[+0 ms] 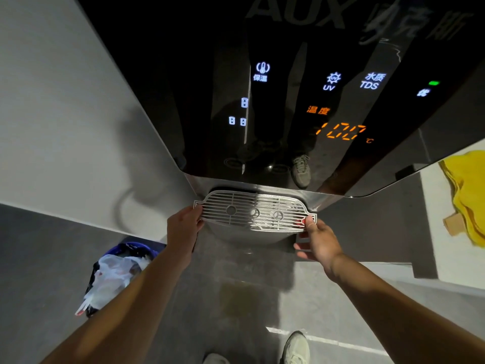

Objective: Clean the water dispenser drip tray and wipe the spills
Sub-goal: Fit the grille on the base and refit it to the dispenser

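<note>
Work looks barely begun, judging from the head view, the only one you have. The grate (254,211) lies across the tray (244,236) at the foot of the dispenser (288,101), just under its black panel. I can't tell whether it is seated or lifted a little. No wiping shows: the yellow cloth (467,195) lies on a ledge (433,195) well off to your right, in neither hand. A darker patch (236,295) on the floor (52,258) below the tray may be a spill to deal with. A bin (118,271) stands to the left.

Both arms reach forward and down. Your left hand (183,227) grips the grate's left end, fingers curled at its edge. Your right hand (319,241) pinches the right end, thumb (309,222) on top and fingers underneath.
</note>
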{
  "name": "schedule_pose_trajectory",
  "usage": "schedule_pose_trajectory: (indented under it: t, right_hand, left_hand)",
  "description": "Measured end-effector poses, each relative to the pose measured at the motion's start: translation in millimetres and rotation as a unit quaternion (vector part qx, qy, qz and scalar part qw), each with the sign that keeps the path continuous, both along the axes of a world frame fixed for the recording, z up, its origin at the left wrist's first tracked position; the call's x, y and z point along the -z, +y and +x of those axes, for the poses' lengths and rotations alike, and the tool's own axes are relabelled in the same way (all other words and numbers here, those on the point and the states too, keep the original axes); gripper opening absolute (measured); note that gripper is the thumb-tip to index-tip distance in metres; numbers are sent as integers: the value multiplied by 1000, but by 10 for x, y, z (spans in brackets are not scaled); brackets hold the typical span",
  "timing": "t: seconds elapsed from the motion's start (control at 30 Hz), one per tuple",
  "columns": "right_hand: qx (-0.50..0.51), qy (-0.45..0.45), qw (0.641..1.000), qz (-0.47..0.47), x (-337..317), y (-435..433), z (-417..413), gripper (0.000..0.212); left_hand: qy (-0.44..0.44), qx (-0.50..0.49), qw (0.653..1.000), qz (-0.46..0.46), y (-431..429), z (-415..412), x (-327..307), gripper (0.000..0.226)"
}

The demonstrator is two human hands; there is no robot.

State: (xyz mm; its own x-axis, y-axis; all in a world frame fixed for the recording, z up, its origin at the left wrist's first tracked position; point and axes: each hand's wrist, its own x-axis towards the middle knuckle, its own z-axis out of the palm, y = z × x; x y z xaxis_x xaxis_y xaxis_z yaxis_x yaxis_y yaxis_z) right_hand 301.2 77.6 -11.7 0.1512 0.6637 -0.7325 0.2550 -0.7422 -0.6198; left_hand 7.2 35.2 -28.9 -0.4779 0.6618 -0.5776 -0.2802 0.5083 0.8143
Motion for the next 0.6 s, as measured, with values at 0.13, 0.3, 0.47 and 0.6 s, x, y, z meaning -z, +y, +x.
schedule_pose_trajectory:
  t: [0.13,0.3,0.47,0.6]
  right_hand:
    - [45,8,999,10,23,-22,-22,35]
    - [39,0,999,30,50,-62,-84,41]
    - [31,0,999,19,31,-33,-90,41]
    - [10,-5,1000,3,-33,-16,-91,40]
  left_hand:
    - [26,35,999,1,2,15,-43,19]
    - [57,78,995,-7,42,-43,-1,22]
    - [58,52,997,-10,100,-27,-20,16]
    - [51,49,997,-17,110,-27,-31,17]
